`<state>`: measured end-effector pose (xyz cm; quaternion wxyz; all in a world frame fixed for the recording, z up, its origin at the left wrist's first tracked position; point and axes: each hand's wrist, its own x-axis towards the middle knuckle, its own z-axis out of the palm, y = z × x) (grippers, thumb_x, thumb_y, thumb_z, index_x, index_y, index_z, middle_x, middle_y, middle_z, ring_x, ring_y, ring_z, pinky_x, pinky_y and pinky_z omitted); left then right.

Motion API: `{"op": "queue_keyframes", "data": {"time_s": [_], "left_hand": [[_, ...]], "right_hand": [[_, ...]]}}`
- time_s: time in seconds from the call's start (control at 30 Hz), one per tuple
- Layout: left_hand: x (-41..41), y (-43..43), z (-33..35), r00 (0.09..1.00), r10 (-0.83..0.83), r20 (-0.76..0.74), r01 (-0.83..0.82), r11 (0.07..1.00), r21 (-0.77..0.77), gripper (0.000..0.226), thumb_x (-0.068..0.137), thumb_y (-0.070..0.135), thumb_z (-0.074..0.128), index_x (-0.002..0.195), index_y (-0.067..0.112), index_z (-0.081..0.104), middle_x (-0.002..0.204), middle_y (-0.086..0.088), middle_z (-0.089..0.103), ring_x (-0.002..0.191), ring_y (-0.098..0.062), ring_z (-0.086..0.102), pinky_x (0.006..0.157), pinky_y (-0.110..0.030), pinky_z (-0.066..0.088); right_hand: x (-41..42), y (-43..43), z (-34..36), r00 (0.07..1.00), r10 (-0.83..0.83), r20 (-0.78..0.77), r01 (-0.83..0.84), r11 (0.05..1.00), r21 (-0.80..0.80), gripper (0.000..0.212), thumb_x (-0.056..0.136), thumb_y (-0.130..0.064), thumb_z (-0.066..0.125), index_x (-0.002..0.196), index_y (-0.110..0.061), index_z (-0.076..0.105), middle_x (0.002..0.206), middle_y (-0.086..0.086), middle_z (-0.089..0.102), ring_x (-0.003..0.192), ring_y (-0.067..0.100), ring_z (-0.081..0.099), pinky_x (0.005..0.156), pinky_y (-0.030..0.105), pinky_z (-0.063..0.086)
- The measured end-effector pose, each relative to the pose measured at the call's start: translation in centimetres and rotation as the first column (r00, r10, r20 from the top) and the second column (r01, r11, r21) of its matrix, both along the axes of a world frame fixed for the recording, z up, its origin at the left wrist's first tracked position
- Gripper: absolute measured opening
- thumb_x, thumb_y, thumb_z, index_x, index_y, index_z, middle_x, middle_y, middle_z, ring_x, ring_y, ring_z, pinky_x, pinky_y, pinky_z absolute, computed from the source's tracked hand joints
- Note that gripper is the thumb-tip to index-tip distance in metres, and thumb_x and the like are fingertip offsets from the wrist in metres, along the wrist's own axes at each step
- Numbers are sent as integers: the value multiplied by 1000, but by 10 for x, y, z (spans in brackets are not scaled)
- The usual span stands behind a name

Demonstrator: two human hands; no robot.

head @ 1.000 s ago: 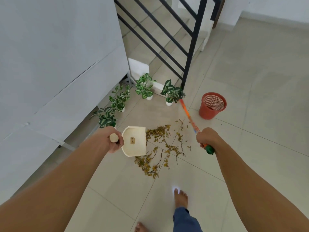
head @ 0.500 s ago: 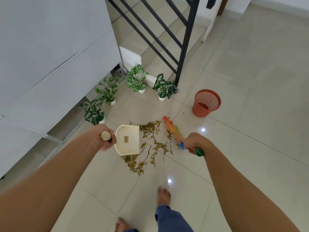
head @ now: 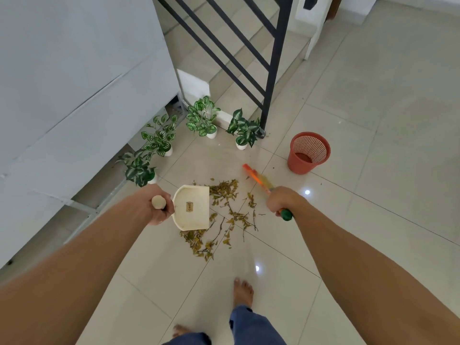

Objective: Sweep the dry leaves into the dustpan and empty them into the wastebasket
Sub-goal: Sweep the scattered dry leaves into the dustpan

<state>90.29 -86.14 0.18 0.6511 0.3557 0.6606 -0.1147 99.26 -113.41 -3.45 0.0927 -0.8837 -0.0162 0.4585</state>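
Swung in from the plants (head: 245, 131), the blurred brush (head: 258, 179) hangs at two o'clock of the dry leaves (head: 224, 192), right hand (head: 281, 200) wrapped round its handle; left hand (head: 159, 207) grips the dustpan (head: 193, 207) at their nine o'clock. Sweeping is starting: next, I judge, a stroke toward the pan

Glossy floor tiles (head: 373, 220), matt cream plastic dustpan (head: 191, 207) — pale wooden handle (head: 158, 202) — orange mesh-plastic wastebasket (head: 308, 152).
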Motion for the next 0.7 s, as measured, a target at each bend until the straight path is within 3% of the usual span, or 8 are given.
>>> {"op": "queue_keyframes", "data": {"time_s": [0.1, 0.17, 0.4, 0.5, 0.57, 0.6, 0.7], "left_hand": [[0, 2, -1, 1000, -18, -10, 17, 1000, -5, 15, 89, -7, 50, 88, 7, 52, 77, -5, 45, 49, -11, 40, 36, -14, 43], [1, 2, 1, 1000, -17, -10, 17, 1000, -1, 15, 89, -7, 49, 86, 8, 51, 77, -5, 45, 50, -11, 40, 36, -13, 43], [-8, 0, 13, 1000, -1, 12, 1, 1000, -6, 16, 91, -7, 48, 84, 7, 50, 75, -5, 42, 51, -11, 38, 34, -13, 41], [-23, 7, 13, 999, -24, 28, 24, 1000, -2, 16, 89, -9, 48, 93, 6, 53, 79, -7, 43, 52, -11, 40, 35, -13, 43], [-36, 15, 11, 998, -48, 35, 48, 999, -1, 20, 89, -9, 48, 101, 6, 53, 80, -7, 44, 52, -11, 40, 35, -13, 43], [-42, 20, 10, 997, -64, 43, 65, 998, -6, 20, 89, -9, 48, 102, 6, 53, 80, -7, 44, 52, -11, 40, 35, -14, 43], [-61, 35, 8, 993, -99, 61, 101, 994, -31, 18, 90, -10, 47, 97, 6, 52, 78, -6, 44, 50, -10, 40, 33, -14, 41]], "right_hand": [[-8, -4, -1, 999, -12, -42, 12, 1000, 6, 13, 89, -2, 52, 92, 0, 65, 67, 5, 56, 65, 18, 56, 64, 28, 46], [-13, -10, -3, 996, -72, -48, 73, 997, 19, 14, 89, -4, 53, 76, -2, 56, 63, 8, 57, 54, 17, 54, 57, 27, 46], [-44, -13, -1, 982, -185, 39, 185, 983, 2, 20, 91, -7, 46, 109, 0, 53, 66, 6, 61, 52, 15, 60, 56, 28, 51], [-67, 2, 2, 993, -102, 50, 104, 994, -36, 18, 91, -7, 43, 103, -6, 55, 91, 8, 70, 79, 19, 67, 78, 31, 54], [-80, 13, -2, 997, -74, 26, 75, 996, -45, 30, 89, -5, 44, 112, -6, 62, 105, 12, 72, 78, 20, 60, 74, 30, 50], [-87, 18, -4, 997, -72, 7, 72, 996, -45, 31, 88, -4, 45, 112, -3, 64, 99, 11, 73, 74, 19, 58, 71, 29, 47], [-106, 29, -7, 993, -120, -2, 120, 992, -32, 16, 89, -1, 48, 77, -6, 56, 66, 5, 60, 56, 14, 56, 60, 26, 46]]}}
